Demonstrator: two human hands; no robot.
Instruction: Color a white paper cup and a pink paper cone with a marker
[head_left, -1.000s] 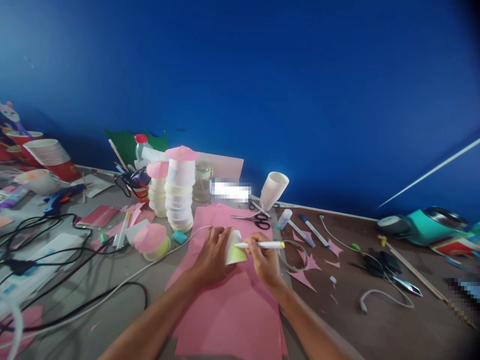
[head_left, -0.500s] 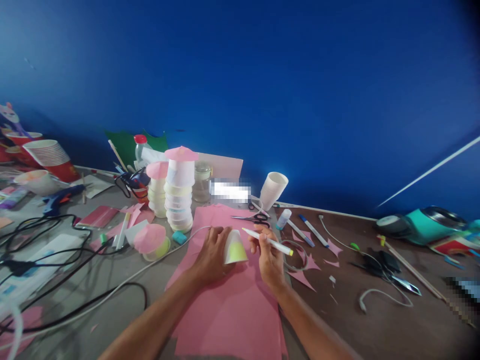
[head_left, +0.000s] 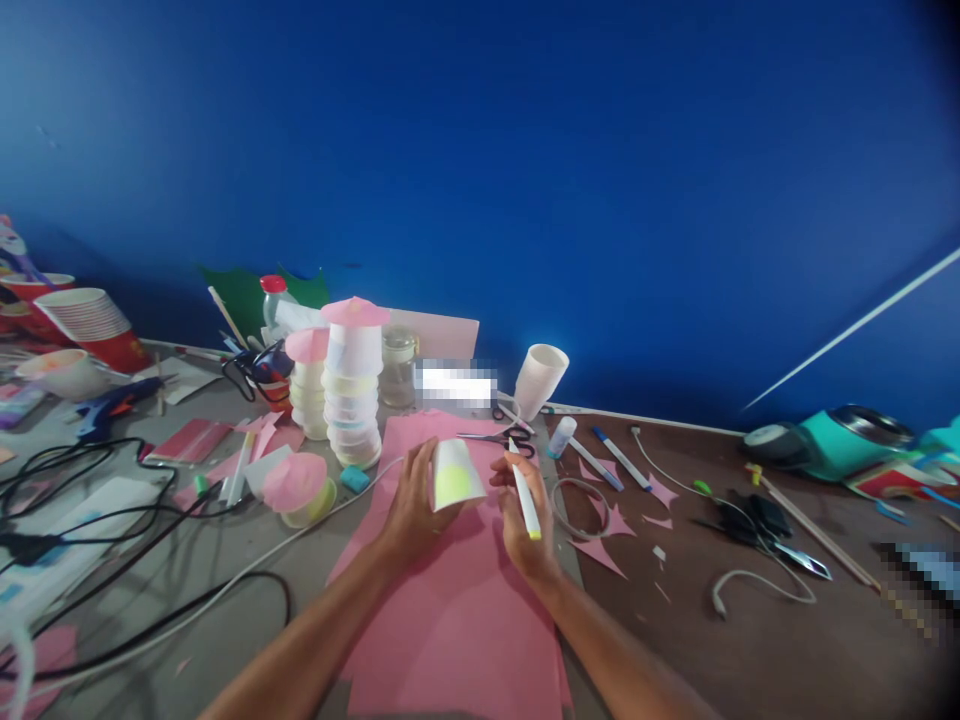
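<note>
My left hand (head_left: 417,503) grips a white paper cup (head_left: 455,476) from its left side, above the pink paper (head_left: 457,620). A patch of pale yellow-green colour covers part of the cup's side, and the cup is tilted. In my right hand (head_left: 523,520) is a white marker (head_left: 525,492) with a yellow end toward me; its far tip points away, up and slightly left. The marker is apart from the cup. Just beyond my hands lie dark-handled scissors (head_left: 517,441). A small cup with a pink paper top (head_left: 294,482) stands left of my left hand.
Tall cup stacks with pink tops (head_left: 354,390) stand at the back left, with a blue eraser-like block (head_left: 355,479) nearby. A white cup (head_left: 541,380) leans near the wall. Blue-capped markers (head_left: 622,458) and pink scraps (head_left: 600,555) lie right. Cables (head_left: 247,597) cross the left side.
My left hand has lifted and tilted the cup, turning its coloured side more toward me. The marker has swung in my right hand from lying sideways to pointing away.
</note>
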